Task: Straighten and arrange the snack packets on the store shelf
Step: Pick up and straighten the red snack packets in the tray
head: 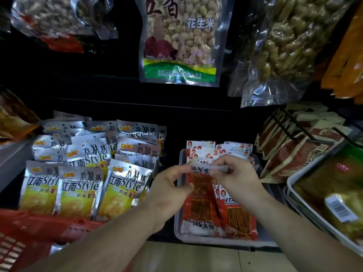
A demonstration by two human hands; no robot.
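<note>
Above the tray (216, 242), left grip (169, 191) and right grip (235, 177) pinch one red packet (202, 181), its blurred top partly hidden.

Silver-and-yellow foil chip packets (80, 191) with black dancing silhouettes at left; red-and-white packets of orange spicy strips (238, 216) in a grey plastic tray (177, 218); a red plastic basket (23, 240) near left.

My hands: two, left hand (169, 185) and right hand (233, 177)
Pinched red packet (202, 178): one
Flat red packets (198, 213) in front: two
Front-row chip packets (79, 193): three
Grey tray (216, 241): one
</note>
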